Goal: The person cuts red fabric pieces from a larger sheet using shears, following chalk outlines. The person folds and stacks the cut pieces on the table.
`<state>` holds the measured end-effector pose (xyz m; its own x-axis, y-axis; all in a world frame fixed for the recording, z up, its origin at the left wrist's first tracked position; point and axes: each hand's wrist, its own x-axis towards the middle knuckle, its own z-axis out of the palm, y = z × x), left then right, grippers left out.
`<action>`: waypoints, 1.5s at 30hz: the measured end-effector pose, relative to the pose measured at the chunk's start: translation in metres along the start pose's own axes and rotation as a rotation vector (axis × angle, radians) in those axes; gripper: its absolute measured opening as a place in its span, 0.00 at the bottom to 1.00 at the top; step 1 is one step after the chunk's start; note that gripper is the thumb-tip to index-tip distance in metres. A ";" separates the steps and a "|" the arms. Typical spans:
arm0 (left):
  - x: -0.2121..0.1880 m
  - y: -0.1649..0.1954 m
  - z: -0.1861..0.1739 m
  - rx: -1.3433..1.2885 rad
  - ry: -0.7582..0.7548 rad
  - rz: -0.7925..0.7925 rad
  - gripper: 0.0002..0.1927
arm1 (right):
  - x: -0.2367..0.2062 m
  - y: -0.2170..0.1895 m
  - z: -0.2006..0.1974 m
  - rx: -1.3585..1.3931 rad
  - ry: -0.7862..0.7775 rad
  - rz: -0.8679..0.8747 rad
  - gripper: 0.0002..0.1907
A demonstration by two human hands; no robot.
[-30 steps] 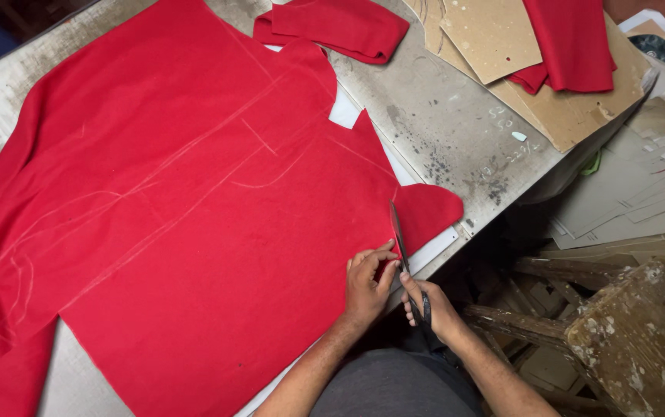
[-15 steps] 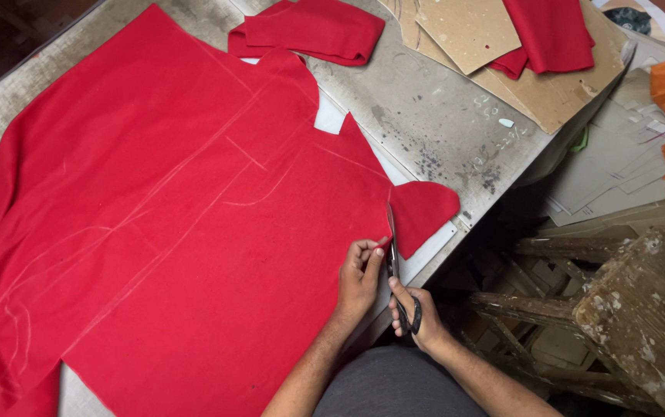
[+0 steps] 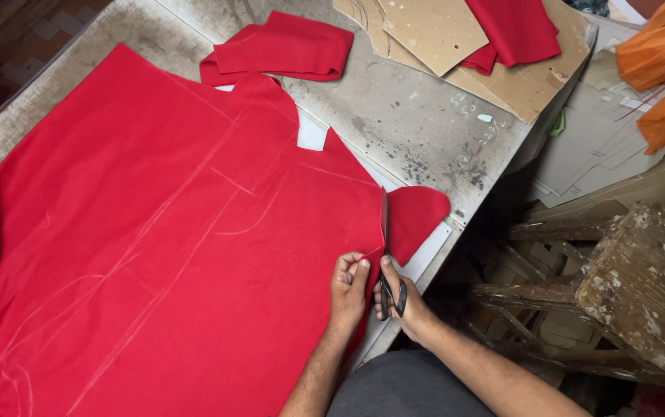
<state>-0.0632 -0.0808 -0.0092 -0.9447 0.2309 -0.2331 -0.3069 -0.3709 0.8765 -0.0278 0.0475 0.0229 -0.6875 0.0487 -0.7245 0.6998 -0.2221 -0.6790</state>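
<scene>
i am looking down at the big red cloth [image 3: 155,255], which is lying flat on the grey worktable [image 3: 417,131] and covering most of its left part. pale chalk lines are running over the cloth, long straight ones and one curved one, and as far as i can see most of them are not cut yet. my left hand [image 3: 348,287] is pressing on the cloth near its right edge, and the fingers are closing on the fabric just beside the cut, so it is staying flat. just to the right, my right hand [image 3: 402,300] is wrapped around the dark handles of the scissors [image 3: 386,255], fingers through the loops. the blades are pointing away from me, lying in the cut; i cannot tell how wide they are standing. right of the blades a rounded red flap [image 3: 417,216] is hanging over the table edge, already partly separated. i am judging the cutting as only begun. further away a folded red piece [image 3: 286,50] and cardboard patterns [image 3: 456,38] are lying, and orange cloth [image 3: 664,62] at the far right.
</scene>
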 end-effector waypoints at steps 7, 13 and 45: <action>-0.002 0.024 -0.005 -0.066 0.057 -0.154 0.07 | 0.006 0.007 0.016 0.104 0.044 -0.080 0.35; -0.001 0.045 -0.003 -0.175 0.113 -0.254 0.08 | 0.011 0.009 0.028 0.249 0.047 -0.081 0.33; 0.101 0.060 0.089 1.541 0.062 0.456 0.28 | -0.038 0.028 -0.145 -0.041 0.367 -0.313 0.21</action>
<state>-0.1671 0.0006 0.0576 -0.9349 0.3107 0.1716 0.3548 0.8283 0.4337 0.0458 0.1809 0.0140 -0.7576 0.4494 -0.4733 0.4819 -0.1037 -0.8700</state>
